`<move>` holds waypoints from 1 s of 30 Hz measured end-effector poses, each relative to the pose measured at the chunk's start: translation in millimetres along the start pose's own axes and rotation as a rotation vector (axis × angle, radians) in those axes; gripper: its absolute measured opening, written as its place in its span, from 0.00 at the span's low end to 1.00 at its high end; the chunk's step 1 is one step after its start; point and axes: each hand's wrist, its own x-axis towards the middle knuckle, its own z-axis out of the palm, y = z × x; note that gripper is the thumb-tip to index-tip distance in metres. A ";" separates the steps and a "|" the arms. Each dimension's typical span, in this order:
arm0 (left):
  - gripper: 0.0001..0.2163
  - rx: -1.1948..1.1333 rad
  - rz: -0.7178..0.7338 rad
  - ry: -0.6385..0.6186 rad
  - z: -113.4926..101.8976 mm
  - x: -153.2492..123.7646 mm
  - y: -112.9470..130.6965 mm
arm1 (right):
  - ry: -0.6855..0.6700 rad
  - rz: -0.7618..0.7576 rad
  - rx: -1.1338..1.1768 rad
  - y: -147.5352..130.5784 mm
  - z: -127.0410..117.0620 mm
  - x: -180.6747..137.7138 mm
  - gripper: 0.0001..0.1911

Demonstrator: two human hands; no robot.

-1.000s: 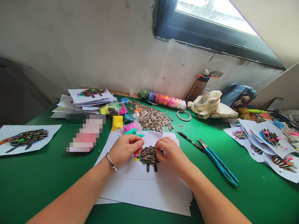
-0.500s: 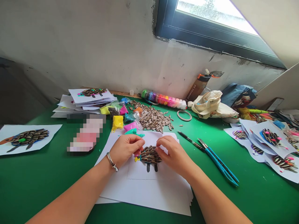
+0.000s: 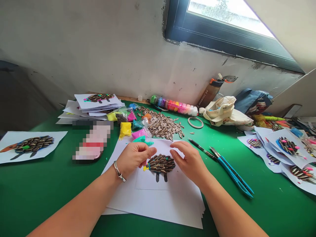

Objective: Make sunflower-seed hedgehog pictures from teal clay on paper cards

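Observation:
A small animal picture made of sunflower seeds [image 3: 161, 164], with a yellow tip and two dark legs, lies on white paper [image 3: 158, 205] in front of me. Small teal spots show on its seeds. At its upper left, my left hand [image 3: 134, 155] is closed in a pinch; whatever is between the fingers is hidden. My right hand [image 3: 189, 160] hovers just right of the picture, thumb and fingertips a little apart with nothing visible between them. Beyond the left hand lies a lump of teal modelling clay [image 3: 143, 140].
Loose sunflower seeds [image 3: 164, 125] and bagged clay [image 3: 125, 129] lie behind the paper. To the right are a pen [image 3: 201, 147], a blue utility knife [image 3: 232, 172] and a tape roll [image 3: 195, 122]. Finished seed pictures [image 3: 95, 102] are stacked at back left; others [image 3: 287, 146] lie far right.
My right hand has drawn back to the right from the seed picture, uncovering its right end and a teal spot. The left hand stays pinched, nearly in place.

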 end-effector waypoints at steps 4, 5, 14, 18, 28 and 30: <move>0.26 0.012 -0.020 -0.016 3.7 -1.6 0.1 | 0.069 -0.079 0.095 -9.9 2.3 -2.6 0.09; 0.27 0.012 -0.022 -0.024 5.6 -2.5 -0.2 | 0.076 -0.089 0.121 -13.8 3.9 -3.4 0.09; 0.29 -0.084 0.028 -0.097 28.9 -12.7 -2.7 | -0.078 -0.162 0.259 -45.6 13.4 -3.7 0.06; 0.29 -0.153 0.007 -0.121 31.7 -16.0 -0.6 | -0.105 -0.161 0.262 -44.2 11.2 -3.6 0.10; 0.27 -0.236 -0.035 -0.188 31.3 -18.2 3.9 | -0.011 -0.179 0.181 -36.4 7.6 -4.7 0.10; 0.28 -0.237 -0.032 -0.228 32.3 -19.1 2.9 | -0.005 -0.202 0.174 -38.7 8.6 -4.8 0.09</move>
